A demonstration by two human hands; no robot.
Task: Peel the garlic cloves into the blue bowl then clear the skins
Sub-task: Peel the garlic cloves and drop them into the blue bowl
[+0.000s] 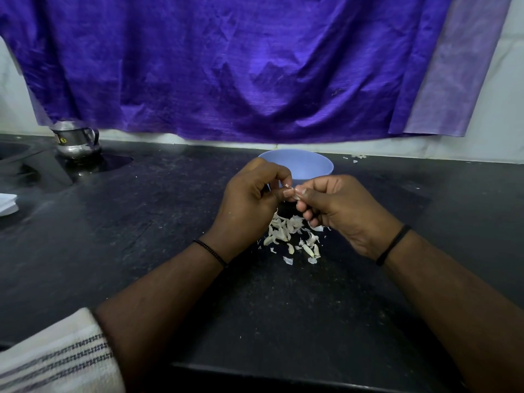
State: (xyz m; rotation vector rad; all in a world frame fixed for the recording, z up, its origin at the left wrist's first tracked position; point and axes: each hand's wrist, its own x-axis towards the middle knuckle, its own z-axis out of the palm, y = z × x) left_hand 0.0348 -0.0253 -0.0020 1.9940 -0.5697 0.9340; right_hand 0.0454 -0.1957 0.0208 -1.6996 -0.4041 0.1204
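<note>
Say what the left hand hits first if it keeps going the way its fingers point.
The left hand points right, toward the right hand. The garlic clove pinched between them comes first, then the right hand's fingers. Depth looks matched, though one view can't confirm.

A dark counter (pixel 158 222) is seen, dusted with pale specks. A blue bowl (pixel 306 165) is set near its back edge, a heap of garlic skins (pixel 289 234) nearer the front, a steel jug (pixel 76 140) at far left, and white paper (pixel 7 204) at the left border.
</note>
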